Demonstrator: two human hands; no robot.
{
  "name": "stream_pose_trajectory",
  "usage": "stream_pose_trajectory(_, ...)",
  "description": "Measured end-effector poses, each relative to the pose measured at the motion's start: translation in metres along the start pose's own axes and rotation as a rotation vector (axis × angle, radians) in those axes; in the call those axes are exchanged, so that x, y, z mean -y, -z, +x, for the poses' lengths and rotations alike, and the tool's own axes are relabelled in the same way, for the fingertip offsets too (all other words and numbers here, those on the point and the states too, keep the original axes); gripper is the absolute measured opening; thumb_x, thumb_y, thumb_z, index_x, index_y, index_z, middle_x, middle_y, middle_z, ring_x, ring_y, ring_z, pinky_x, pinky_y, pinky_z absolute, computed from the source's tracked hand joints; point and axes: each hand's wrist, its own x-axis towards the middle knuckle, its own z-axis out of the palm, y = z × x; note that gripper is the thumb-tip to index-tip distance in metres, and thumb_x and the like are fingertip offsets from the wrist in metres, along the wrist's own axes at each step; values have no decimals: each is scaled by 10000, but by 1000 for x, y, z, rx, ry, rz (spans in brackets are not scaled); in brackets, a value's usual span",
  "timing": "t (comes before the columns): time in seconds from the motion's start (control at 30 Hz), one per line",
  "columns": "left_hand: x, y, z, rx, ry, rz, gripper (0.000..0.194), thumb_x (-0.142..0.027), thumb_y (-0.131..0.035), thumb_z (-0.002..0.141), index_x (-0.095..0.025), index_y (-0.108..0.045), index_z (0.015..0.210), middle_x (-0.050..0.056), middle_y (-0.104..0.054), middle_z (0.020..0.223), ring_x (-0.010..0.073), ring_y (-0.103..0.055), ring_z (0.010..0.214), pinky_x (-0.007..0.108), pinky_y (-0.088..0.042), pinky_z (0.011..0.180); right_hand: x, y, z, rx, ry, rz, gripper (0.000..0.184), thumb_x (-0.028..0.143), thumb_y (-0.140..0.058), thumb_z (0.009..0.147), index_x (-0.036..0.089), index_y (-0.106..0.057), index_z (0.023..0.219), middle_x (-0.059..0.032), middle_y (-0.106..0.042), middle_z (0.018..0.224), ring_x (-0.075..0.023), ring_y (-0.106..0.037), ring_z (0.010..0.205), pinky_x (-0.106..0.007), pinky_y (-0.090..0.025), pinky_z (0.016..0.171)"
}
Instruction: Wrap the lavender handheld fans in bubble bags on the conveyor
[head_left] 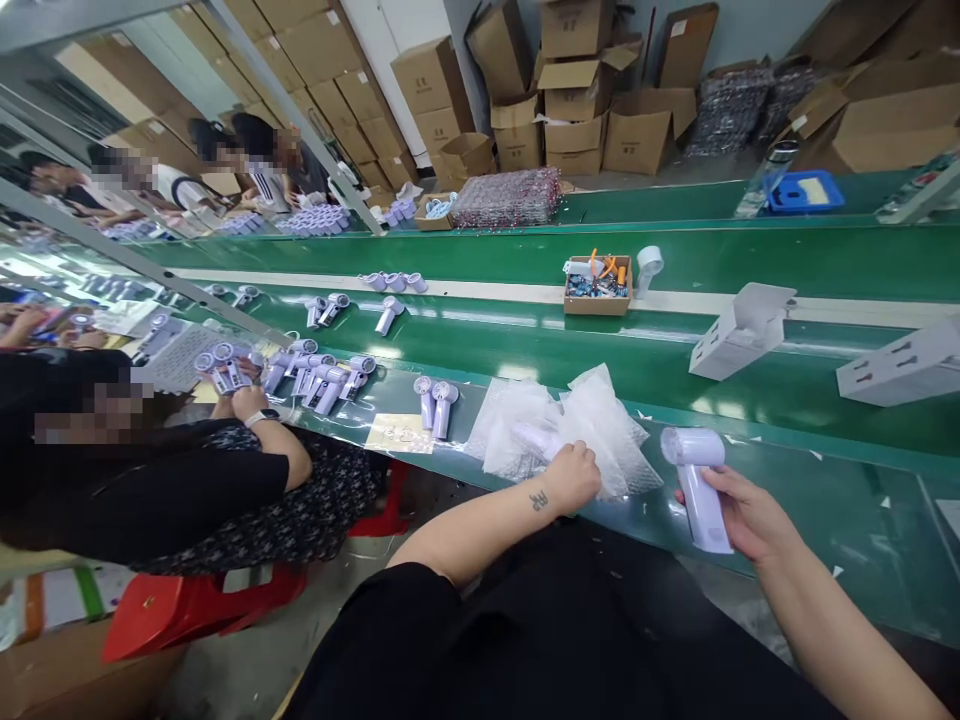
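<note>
In the head view my right hand (750,515) is wrapped around the handle of a lavender handheld fan (701,490), its round head up, just over the front edge of the bench. My left hand (576,478) has its fingers curled down on the clear bubble wrap bags (600,415) that lie in a loose pile. A lavender shape, partly covered, shows among the bags left of that hand. Exactly what the left fingertips grip is hidden behind the knuckles. Two more handheld fans (442,408) lie left of the bags.
A paper note (400,434) lies beside the two fans. Farther left are a cluster of fans (322,380) and a seated co-worker (150,470) handling fans. Beyond the bags stand a small box of parts (598,288) and white cartons (739,335) on the green conveyor (510,335).
</note>
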Motion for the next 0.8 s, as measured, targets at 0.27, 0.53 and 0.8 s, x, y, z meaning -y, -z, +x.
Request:
stream_pose_trajectory(0.27, 12, 52, -11, -353, 455, -494, 129, -219, -521, 837, -164, -637, 834, 61, -654, 831, 197, -577, 812, 300, -435, 719, -29, -22, -39, 248, -178, 107, 369, 157, -790, 553, 191, -638, 888, -55, -689, 784, -207, -665, 666, -340, -588, 613)
stream_pose_trajectory(0.53, -26, 39, -9, -646, 437, -1273, 100, -215, -555, 788, -141, -623, 790, -1, -602, 674, 112, -532, 612, 217, -413, 587, -30, -47, -32, 356, -34, 10, 368, 234, -750, 647, 199, -596, 980, -22, -660, 765, -150, -630, 645, -293, -553, 639)
stream_pose_trajectory(0.8, -36, 57, 1, -781, 35, -1040, 163, -271, -543, 851, -157, -656, 824, 46, -643, 744, 151, -576, 742, 278, -458, 743, -52, -39, -36, 138, 26, -99, 317, 252, -757, 659, 211, -556, 901, 21, -614, 737, -134, -589, 585, -291, -535, 560)
